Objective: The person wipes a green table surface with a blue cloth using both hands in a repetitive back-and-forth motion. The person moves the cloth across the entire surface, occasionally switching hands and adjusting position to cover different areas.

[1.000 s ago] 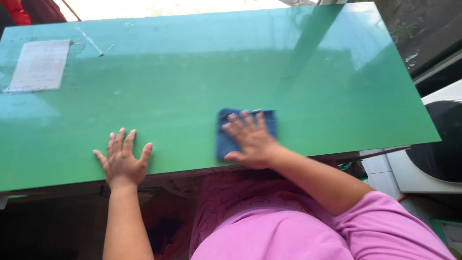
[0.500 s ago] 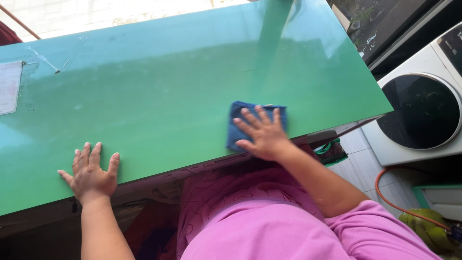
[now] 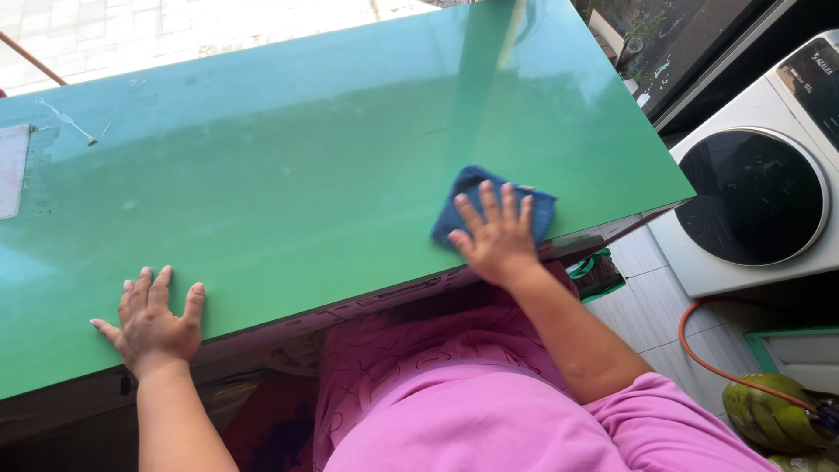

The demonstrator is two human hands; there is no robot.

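Observation:
A folded dark blue cloth (image 3: 468, 188) lies on the shiny green tabletop (image 3: 332, 149), close to its near edge on the right. My right hand (image 3: 495, 232) presses flat on the cloth with fingers spread, covering most of it. My left hand (image 3: 153, 319) rests flat on the table's near edge at the left, fingers apart, holding nothing.
A white front-loading washing machine (image 3: 760, 192) stands right of the table. An orange hose (image 3: 708, 354) runs over the tiled floor below it to a green-yellow object (image 3: 769, 411). A pale paper sheet (image 3: 12, 170) lies at the table's far left.
My right hand has slid the blue cloth rightward along the table's near edge and turned it slightly. The view has swung right, showing more of the washing machine. My left hand stays planted.

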